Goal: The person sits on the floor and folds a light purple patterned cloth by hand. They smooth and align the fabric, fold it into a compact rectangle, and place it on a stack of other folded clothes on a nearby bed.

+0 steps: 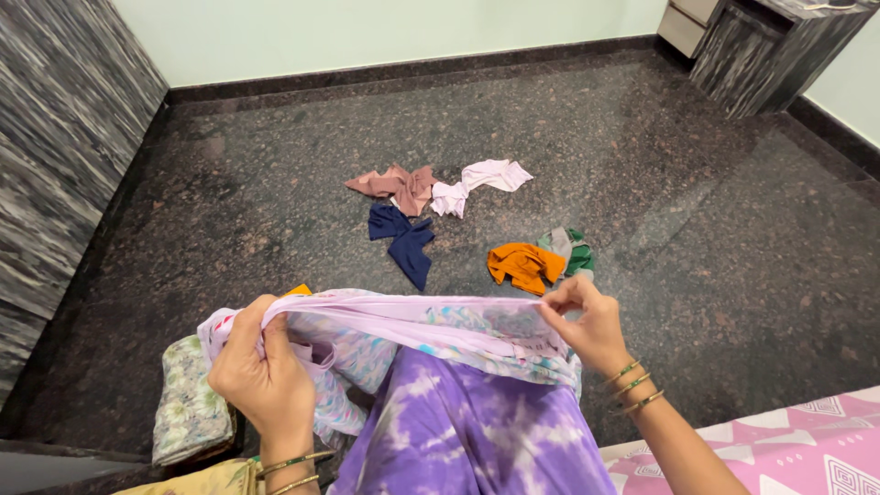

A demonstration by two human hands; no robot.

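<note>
Gripping lilac printed cloth [412, 325] with both hands.

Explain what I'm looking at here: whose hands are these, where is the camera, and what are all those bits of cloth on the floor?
There is one picture, taken by a camera worn on a person's head and looking down, so both hands are that person's own. The left hand and right hand each grip an end of a pale lilac printed cloth, stretched between them above a purple tie-dye garment. Both wrists wear bangles. On the dark stone floor ahead lie crumpled small cloths: a dusty pink one, a white one, a navy one, an orange one and a green-and-grey one. A folded floral cloth sits by the left hand, and a pink patterned sheet at lower right.
</note>
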